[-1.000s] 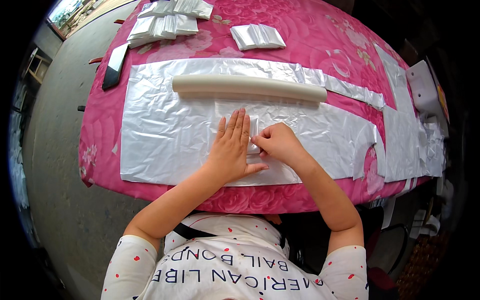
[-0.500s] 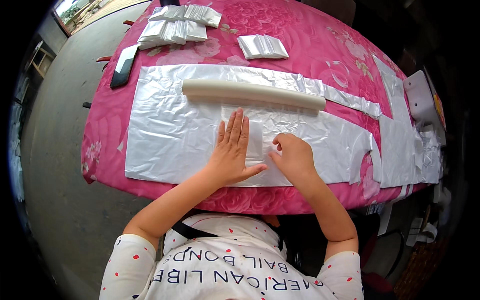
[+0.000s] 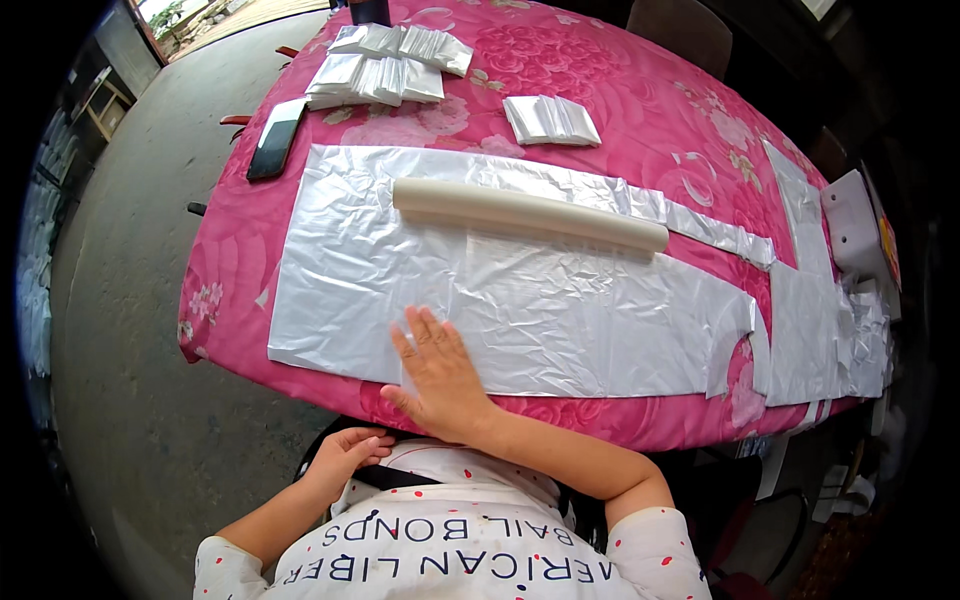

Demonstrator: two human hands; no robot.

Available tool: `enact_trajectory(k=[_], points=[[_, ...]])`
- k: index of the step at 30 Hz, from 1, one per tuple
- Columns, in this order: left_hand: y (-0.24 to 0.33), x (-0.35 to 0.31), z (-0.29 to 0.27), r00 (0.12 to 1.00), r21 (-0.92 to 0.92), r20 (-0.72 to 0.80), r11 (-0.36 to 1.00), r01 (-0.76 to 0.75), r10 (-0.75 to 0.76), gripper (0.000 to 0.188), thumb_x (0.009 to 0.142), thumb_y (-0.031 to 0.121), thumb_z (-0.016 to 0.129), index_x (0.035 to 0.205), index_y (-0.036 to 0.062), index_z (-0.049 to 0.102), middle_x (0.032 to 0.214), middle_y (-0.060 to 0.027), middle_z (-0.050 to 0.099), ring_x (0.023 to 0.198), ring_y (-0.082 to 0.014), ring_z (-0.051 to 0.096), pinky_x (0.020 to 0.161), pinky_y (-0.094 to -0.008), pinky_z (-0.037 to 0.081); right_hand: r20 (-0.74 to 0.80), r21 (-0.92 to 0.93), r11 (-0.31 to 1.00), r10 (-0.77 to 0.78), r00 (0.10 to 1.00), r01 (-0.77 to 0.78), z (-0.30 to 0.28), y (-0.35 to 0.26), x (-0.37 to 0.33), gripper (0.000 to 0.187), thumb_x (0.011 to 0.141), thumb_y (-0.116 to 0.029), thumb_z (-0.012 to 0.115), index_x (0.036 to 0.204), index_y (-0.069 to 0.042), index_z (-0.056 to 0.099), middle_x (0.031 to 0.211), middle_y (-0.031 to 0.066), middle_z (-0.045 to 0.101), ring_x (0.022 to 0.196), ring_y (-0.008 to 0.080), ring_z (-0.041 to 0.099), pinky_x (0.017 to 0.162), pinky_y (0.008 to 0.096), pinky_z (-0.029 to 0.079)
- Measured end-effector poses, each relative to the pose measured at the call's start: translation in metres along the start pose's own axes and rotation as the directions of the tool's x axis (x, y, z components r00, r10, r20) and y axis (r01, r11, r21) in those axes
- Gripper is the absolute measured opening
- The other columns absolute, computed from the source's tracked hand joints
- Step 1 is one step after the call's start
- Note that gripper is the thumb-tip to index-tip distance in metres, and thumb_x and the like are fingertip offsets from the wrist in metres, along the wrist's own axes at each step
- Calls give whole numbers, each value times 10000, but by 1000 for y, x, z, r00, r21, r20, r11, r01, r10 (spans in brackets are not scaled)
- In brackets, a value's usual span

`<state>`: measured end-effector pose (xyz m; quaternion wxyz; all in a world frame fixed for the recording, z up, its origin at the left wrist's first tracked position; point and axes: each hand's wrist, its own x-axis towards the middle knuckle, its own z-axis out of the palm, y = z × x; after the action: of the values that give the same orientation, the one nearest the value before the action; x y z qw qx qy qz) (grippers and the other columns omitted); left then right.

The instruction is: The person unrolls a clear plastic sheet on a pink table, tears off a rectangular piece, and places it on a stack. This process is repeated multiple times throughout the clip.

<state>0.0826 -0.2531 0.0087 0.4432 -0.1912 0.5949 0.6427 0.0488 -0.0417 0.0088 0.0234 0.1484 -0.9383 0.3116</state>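
Note:
My right hand (image 3: 440, 380) lies palm down, fingers spread, on the near edge of a large white plastic bag (image 3: 590, 320) spread flat on the table. Left of it, just off the table's near edge, my left hand (image 3: 345, 465) is held low by my body. Its fingers are drawn together with the thumb against them; anything between them is hidden. Across the far part of the bag rests a cream-coloured tube (image 3: 530, 217), tilted slightly down to the right. A faint translucent patch shows on the bag just beyond my right fingertips.
A pink floral tablecloth (image 3: 225, 290) covers the table. Stacks of folded white plastic packets (image 3: 375, 80) sit at the far left, with a smaller stack (image 3: 552, 120) nearby. A phone (image 3: 277, 140) lies left. More plastic bags (image 3: 805, 320) and a white box (image 3: 850, 225) are at right.
My left hand has left the bag and dropped to the near edge by my body. The right hand has swept left across the bag and opened flat. The view has shifted slightly.

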Motion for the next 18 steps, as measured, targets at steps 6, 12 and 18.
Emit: enact_trajectory(k=[6,12,18], points=[[-20,10,-13,969,-9,-137,978,-209,206,145,827,47,578,941,-41,599,908,-96,644,744,-143,631,654,-235,504,108,236,950,-233,966,203,29,-45,-13,548,856,-327,519,1308,-44,393,1439,224,195,1352,376,132,1080,495,79],[58,-12,22,762,767,191,390,-509,619,97,710,44,684,805,32,675,708,-80,662,672,-183,649,607,-243,493,257,9,914,-394,882,406,-40,-9,-1,139,756,-138,613,863,-62,567,1368,187,348,1343,341,190,1080,510,134],[76,2,35,606,679,328,265,-684,724,368,681,51,705,1026,37,579,1031,-138,630,872,-261,637,739,-309,515,-112,221,942,-231,966,251,-122,52,30,111,734,-81,691,817,-85,617,1004,49,558,1042,258,466,900,386,371]])
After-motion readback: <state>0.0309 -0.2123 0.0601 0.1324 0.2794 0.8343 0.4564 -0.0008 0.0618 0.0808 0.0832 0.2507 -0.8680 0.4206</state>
